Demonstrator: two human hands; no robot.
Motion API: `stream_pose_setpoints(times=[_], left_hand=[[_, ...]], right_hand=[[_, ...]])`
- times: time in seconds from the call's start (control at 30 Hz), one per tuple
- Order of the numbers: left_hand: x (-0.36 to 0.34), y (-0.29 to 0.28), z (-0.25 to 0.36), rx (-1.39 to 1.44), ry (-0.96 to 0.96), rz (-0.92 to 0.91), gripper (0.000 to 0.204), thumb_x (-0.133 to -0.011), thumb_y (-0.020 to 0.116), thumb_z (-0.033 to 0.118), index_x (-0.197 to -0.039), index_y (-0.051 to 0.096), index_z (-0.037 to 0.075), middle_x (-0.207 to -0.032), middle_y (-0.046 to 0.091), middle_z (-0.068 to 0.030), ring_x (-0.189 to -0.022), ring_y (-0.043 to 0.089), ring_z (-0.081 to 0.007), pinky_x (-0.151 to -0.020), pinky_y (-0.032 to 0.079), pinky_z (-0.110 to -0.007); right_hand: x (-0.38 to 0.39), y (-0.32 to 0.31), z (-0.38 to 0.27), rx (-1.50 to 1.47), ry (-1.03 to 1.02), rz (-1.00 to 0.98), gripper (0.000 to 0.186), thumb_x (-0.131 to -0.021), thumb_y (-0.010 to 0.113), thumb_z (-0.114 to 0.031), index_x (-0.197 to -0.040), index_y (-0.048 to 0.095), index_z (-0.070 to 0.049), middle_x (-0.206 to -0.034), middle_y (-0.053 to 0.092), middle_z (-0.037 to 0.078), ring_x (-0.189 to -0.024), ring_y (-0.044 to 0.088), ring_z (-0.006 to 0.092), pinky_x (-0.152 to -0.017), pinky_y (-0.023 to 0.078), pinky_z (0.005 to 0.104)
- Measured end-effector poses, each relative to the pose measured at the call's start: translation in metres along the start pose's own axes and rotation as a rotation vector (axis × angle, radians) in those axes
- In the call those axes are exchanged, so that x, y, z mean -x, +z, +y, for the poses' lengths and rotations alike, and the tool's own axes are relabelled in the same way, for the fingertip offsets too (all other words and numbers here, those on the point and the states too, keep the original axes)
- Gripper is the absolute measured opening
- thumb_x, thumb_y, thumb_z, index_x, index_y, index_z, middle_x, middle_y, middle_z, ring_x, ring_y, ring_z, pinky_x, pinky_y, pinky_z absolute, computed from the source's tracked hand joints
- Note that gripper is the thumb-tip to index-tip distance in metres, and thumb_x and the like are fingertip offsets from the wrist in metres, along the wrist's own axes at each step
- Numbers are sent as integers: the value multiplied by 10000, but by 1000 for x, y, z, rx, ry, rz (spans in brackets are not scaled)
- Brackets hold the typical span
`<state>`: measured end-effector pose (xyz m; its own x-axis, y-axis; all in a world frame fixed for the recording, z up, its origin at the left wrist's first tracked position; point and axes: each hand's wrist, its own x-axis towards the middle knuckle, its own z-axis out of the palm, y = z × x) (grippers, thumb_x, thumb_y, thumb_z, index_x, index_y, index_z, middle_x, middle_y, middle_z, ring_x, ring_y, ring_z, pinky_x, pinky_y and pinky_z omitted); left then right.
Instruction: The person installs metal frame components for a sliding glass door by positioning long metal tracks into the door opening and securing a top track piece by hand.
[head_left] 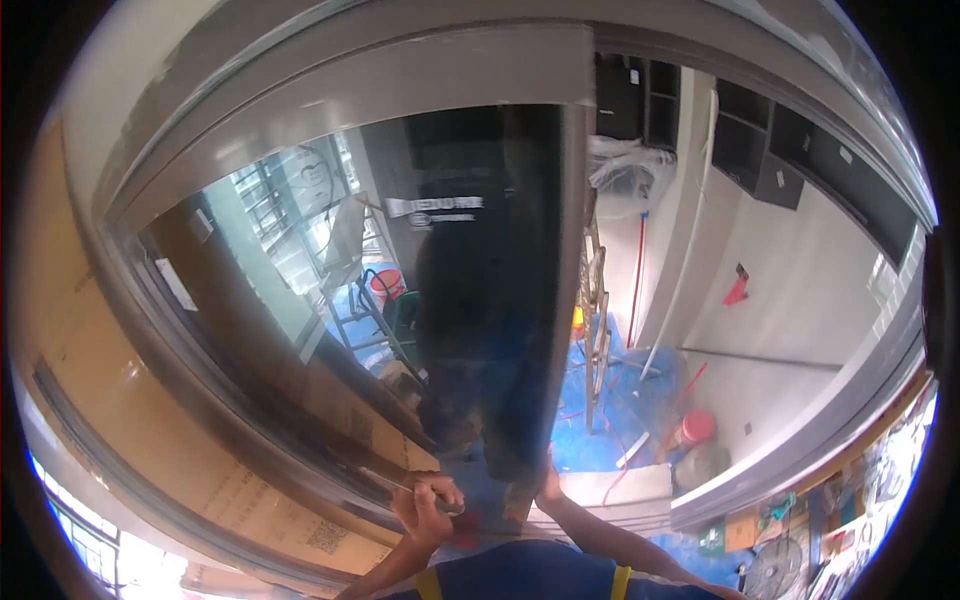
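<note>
A tall dark-framed glass door panel stands upright before me, its glass reflecting a room and a dark figure. Low at the left, my left hand is closed round a screwdriver, whose thin shaft points left toward the lower frame. Most of its handle is hidden in the fingers. My right hand grips the panel's right edge near the bottom, with the fingertips partly out of sight.
Cardboard covers the left side. Through the opening on the right are a stepladder, blue floor sheeting, a red bucket and dark wall cabinets. A fan stands at the lower right among clutter.
</note>
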<state>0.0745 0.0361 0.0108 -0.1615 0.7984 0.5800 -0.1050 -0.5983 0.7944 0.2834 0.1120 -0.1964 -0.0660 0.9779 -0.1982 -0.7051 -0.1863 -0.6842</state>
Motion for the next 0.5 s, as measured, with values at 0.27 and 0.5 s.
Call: stream_pose_setpoints(times=[0.27,0.5], left_hand=[[4,6,-23,-56,-6,-454,418,-1092,330,331,-821,486,53,-618,509,-84,-528,551,-191,-579,491,-348],[20,-16,-65,-145,-174,-781,411,-1091,354,281,-820,528,25,-606,527,-54,-503,525,-171,-558,456,-315]], right_hand=[[35,54,-20,808,-770,-78,598,-1112,280,-380,-1631,178,-102,-1673,206,166,-1545,177,357,-1264,115,425],[18,70,-30,472,-728,2,583,-1102,339,-471,-1505,454,-65,-1473,481,209,-1376,452,333,-1176,307,402]])
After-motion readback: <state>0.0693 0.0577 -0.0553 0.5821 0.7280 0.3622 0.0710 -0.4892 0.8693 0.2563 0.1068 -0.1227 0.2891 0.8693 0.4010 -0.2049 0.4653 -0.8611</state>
